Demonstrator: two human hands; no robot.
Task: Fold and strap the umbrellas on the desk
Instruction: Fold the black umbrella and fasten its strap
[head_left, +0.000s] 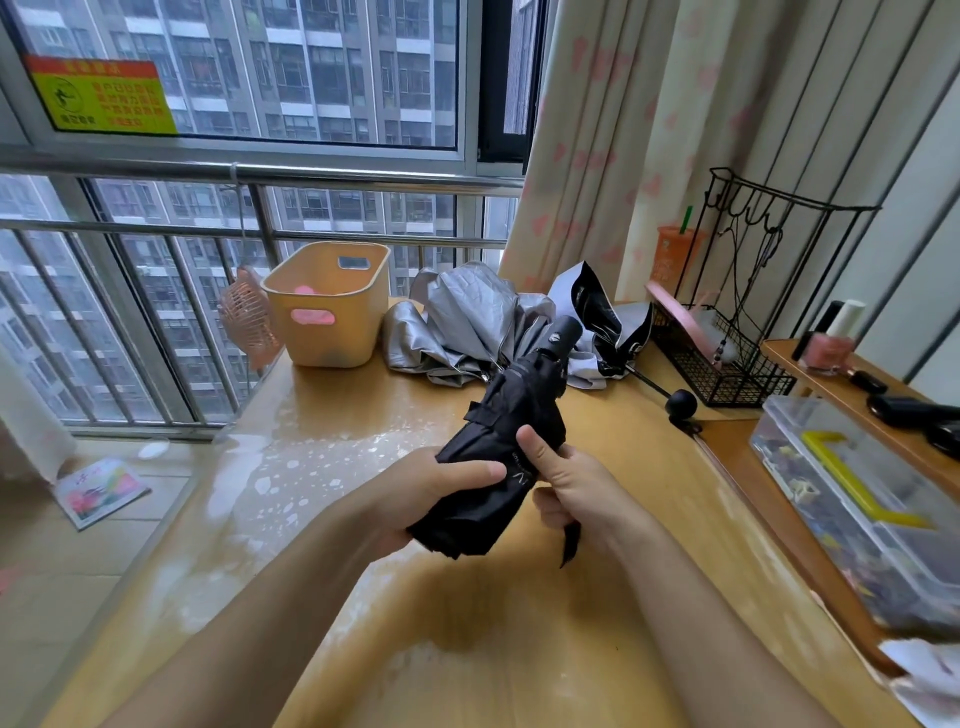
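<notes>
Gripping the black umbrella (511, 441) above the middle of the desk (322, 467), both hands are closing around its gathered canopy: the left hand (431, 493) is wrapping the lower end from 9 o'clock, thumb lying across the cloth, while the right hand (571, 488) is clasping it from 3 o'clock with the thumb pressing upward. The umbrella's handle is pointing toward 1 o'clock, clear of the desk top. A dark strap (570, 543) is hanging below the right hand; whether the fingers are pinching it is hard to tell. The desk's left edge is running along 8 o'clock, with floor beyond and a booklet (101, 491) lying there. Bare glossy desk is lying open around and below the hands. At 12 o'clock a silver umbrella (467, 322) is sitting crumpled and unfolded, with a black-and-white umbrella (597, 322) just beside it, its round knob (681, 404) reaching toward 2 o'clock. A yellow basket (332, 306) is standing at 11 o'clock. A wire rack (727, 358) and a clear box (857, 499) are crowding the right side, the box cut off by the frame.
</notes>
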